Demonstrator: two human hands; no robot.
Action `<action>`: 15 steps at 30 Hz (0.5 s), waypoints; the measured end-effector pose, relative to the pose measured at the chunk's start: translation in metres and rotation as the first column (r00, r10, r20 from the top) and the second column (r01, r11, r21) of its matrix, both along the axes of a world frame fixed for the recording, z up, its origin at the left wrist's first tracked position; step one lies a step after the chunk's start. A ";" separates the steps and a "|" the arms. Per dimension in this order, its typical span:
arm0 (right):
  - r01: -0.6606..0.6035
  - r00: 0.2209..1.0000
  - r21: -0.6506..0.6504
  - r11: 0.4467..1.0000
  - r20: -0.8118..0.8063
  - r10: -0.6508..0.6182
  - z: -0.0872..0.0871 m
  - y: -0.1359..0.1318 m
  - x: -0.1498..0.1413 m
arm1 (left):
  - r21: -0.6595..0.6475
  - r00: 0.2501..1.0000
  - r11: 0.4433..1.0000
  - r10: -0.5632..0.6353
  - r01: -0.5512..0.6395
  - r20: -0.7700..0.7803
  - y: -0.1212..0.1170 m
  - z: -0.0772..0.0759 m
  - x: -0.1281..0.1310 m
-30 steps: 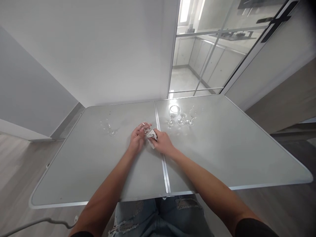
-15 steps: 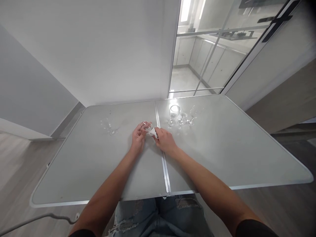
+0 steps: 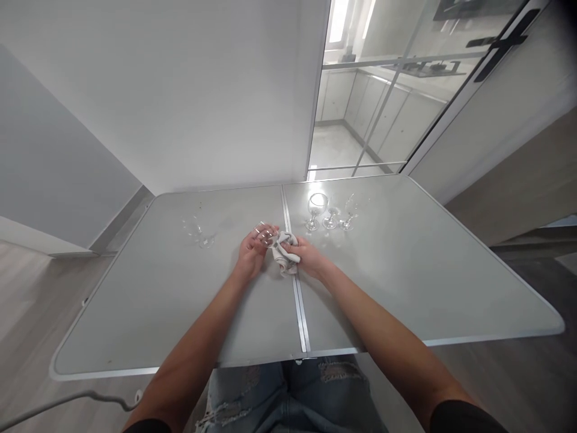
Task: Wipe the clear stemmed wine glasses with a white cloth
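Observation:
My left hand point(image 3: 250, 252) is closed round a small clear stemmed glass point(image 3: 265, 235), held just above the middle of the grey folding table point(image 3: 157, 300). My right hand point(image 3: 307, 255) grips a crumpled pale cloth point(image 3: 285, 252) and presses it against the glass from the right. Both hands meet over the table's centre seam.
Three clear stemmed glasses point(image 3: 331, 211) stand in a row behind my right hand. Another clear glass point(image 3: 201, 233) is on the far left half of the table. A white wall lies beyond the table, a glass door point(image 3: 383, 90) at the back right. A cable point(image 3: 67, 400) trails on the floor.
My right hand has turned and more of the cloth now shows, bunched between the two hands. The left hand and glass stay in almost the same place.

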State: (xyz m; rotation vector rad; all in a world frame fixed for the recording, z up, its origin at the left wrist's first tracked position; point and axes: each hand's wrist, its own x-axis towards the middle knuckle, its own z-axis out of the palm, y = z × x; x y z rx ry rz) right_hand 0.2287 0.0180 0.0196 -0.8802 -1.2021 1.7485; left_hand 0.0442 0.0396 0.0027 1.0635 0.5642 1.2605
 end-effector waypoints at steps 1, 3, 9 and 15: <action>0.074 0.988 0.128 0.989 0.126 -0.090 0.000 0.001 0.000 | 0.017 1.000 1.000 0.026 -0.026 -0.007 0.001 -0.001 0.001; 0.085 0.895 0.410 0.908 0.368 -0.250 0.001 0.000 0.000 | 0.058 0.997 0.996 0.067 -0.065 -0.037 0.002 -0.003 0.002; -0.024 0.584 0.627 0.778 0.641 -0.499 0.002 -0.006 -0.006 | 0.050 0.994 0.996 0.080 -0.076 -0.070 0.003 -0.004 0.002; 0.021 0.949 0.269 0.963 0.297 -0.104 -0.003 -0.001 -0.006 | -0.081 0.994 0.991 -0.106 0.104 -0.022 -0.001 0.002 0.002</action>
